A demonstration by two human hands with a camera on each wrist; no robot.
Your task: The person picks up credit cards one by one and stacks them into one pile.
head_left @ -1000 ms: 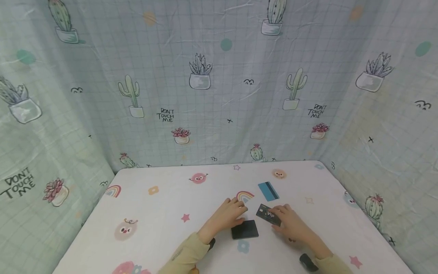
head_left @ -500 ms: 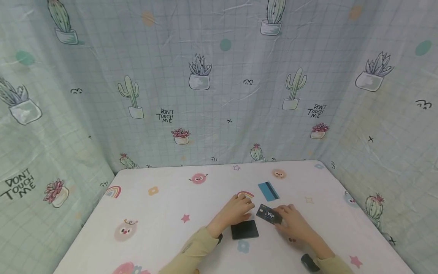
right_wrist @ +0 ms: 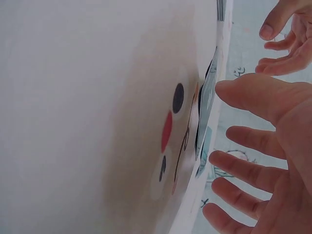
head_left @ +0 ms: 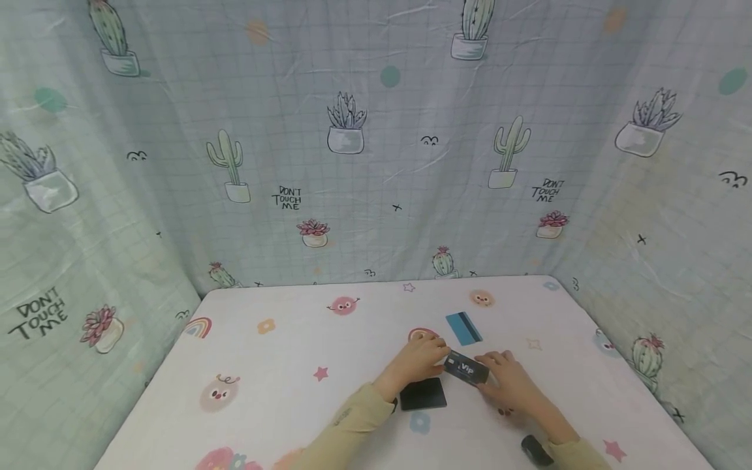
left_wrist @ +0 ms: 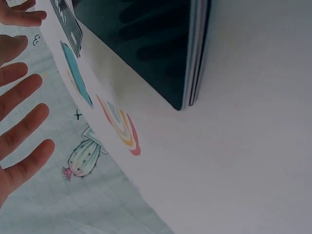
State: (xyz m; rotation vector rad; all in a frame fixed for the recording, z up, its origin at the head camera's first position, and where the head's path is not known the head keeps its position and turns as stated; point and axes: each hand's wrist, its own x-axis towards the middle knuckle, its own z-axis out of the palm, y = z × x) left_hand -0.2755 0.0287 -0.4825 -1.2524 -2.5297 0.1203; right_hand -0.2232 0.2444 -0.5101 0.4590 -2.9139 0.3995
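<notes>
A black card printed "VIP" [head_left: 466,368] lies between the hands on the white tabletop. My left hand [head_left: 420,358] reaches to the card's left corner, its fingertips right at the edge in the head view. In the left wrist view its fingers [left_wrist: 27,126] are spread apart. At the card's right edge is my right hand [head_left: 510,382], with thumb and fingers extended in the right wrist view. Just below the left hand sits a glossy black rectangular stack [head_left: 423,395], partly covered by that hand; its layered edge shows in the left wrist view.
A blue card with a dark stripe [head_left: 464,328] lies beyond the VIP card. The white tabletop [head_left: 282,391] has printed stars, flowers and faces. A cactus-patterned curtain [head_left: 376,215] stands behind and at the sides.
My left hand has moved right, from over the black stack to the VIP card's left corner. The right fingers have drawn back from over the card to its right edge.
</notes>
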